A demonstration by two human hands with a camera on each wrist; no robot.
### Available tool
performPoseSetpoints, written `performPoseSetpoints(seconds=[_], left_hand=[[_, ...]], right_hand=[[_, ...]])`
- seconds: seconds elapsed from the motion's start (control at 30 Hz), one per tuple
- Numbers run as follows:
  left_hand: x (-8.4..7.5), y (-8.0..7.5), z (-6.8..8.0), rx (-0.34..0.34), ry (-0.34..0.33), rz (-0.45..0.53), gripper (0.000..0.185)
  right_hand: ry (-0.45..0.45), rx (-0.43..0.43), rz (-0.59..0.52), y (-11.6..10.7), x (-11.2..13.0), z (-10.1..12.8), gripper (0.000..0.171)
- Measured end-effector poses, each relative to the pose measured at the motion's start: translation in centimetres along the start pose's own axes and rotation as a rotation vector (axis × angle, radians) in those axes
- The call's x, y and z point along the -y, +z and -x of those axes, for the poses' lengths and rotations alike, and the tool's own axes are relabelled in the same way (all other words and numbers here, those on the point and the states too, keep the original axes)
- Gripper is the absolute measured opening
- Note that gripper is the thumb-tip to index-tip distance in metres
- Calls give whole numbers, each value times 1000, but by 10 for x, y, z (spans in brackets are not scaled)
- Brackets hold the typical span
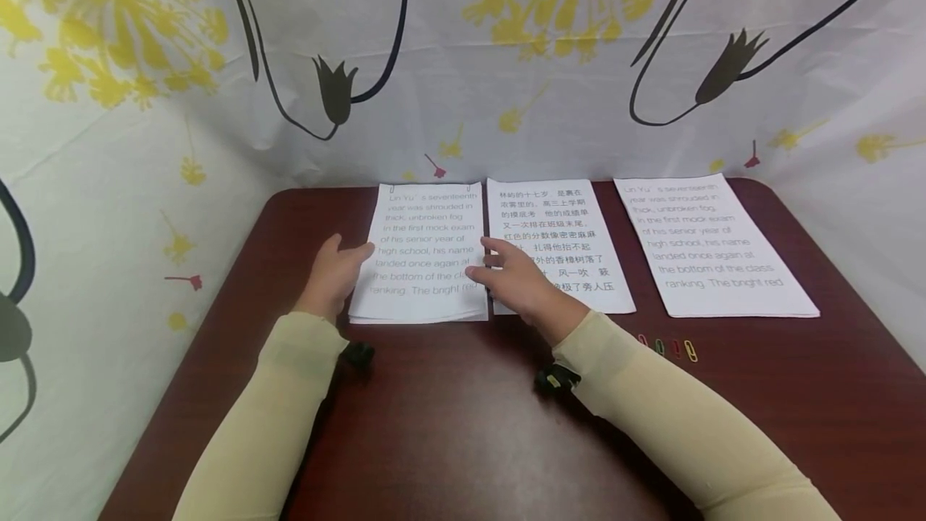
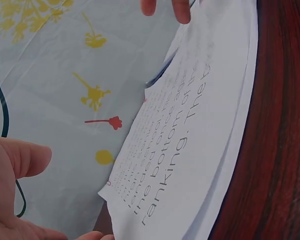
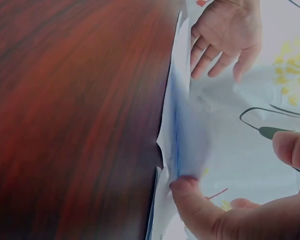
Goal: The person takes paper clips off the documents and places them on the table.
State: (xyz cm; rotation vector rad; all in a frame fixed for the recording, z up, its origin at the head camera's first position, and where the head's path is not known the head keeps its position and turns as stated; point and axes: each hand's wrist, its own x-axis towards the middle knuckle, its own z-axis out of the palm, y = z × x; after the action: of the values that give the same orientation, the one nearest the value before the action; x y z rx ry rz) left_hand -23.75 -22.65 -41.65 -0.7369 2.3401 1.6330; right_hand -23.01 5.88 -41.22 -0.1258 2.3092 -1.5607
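Overhead, three paper stacks [image 1: 423, 256] and four paper clips [image 1: 667, 346] are lying visible, while only wrist views are showing both open hands [image 3: 225, 35] squaring one stack's edges.

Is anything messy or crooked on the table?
A little. The left paper stack between both hands has bottom edges that fan out unevenly, not flush. Four paper clips lie loose on the table. The other two sheets lie flat.

Soft, even light; a faint sheen on the table [image 1: 448, 424] near the sleeves. The head view bends at its edges. The right wrist view is blurred.
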Motion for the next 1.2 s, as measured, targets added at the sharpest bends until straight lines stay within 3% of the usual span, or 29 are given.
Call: performPoseSetpoints(seconds=[0.2, 0.47, 0.87, 1.2], left_hand=[[-1, 0, -1, -21, -26, -11, 88], [-3, -2, 2, -11, -16, -22, 90], [-7, -2, 4, 4, -21, -46, 98], [-1, 1, -2, -20, -8, -36, 98]], right_hand=[[50, 26, -102, 1, 1, -2, 83], [33, -7, 36, 3, 4, 0, 81], [44, -4, 14, 6, 7, -5, 77], [72, 8, -139, 7, 3, -13, 78]])
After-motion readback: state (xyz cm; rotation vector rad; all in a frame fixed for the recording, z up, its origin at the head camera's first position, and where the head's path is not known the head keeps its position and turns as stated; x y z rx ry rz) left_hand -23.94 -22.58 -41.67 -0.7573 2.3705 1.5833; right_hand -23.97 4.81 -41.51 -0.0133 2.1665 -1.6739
